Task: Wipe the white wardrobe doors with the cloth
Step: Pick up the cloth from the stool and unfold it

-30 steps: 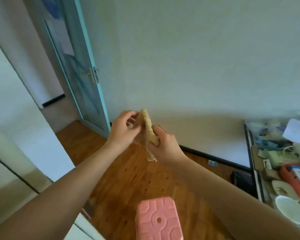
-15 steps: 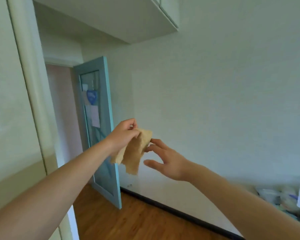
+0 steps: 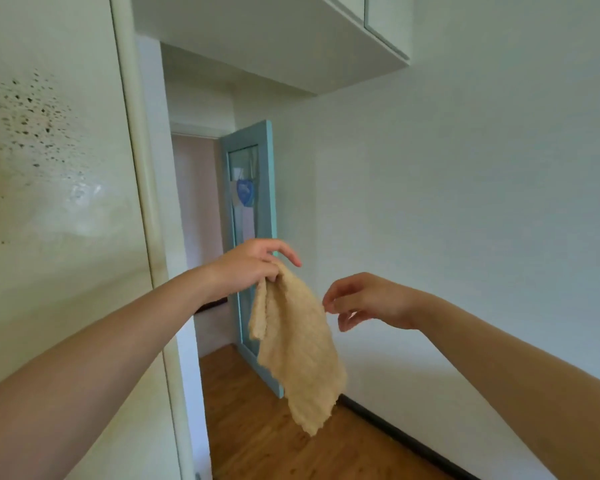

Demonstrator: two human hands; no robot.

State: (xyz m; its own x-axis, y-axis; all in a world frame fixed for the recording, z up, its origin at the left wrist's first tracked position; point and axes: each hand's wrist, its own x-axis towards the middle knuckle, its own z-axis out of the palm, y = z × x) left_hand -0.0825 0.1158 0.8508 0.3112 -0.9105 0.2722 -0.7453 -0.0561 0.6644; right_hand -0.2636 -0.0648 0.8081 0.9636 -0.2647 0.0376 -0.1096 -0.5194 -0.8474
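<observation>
Hanging limp from left hand (image 3: 253,266), pinched at top: cloth (image 3: 300,355), near spotted wardrobe door (image 3: 59,271), not touching. Right hand (image 3: 371,299) empty, fingers apart. Light, soft, floppy; likely better bunched in palm.

Your left hand (image 3: 250,268) grips the top of the cloth (image 3: 298,348), but the grip itself is hidden in the fold. The fingers (image 3: 338,292) of your right hand (image 3: 371,299) are so close to the cloth's edge that touching cannot be told. Both forearms run out at the bottom corners. The cloth covers the lower part of the blue door (image 3: 253,202); a blue thing (image 3: 245,192) on its glass is too small to make out. The wardrobe door (image 3: 56,271) is cut off left, top and bottom, and its dark specks (image 3: 32,112) trail off the left edge. The overhead cupboard (image 3: 291,36) is cut off at the top.
</observation>
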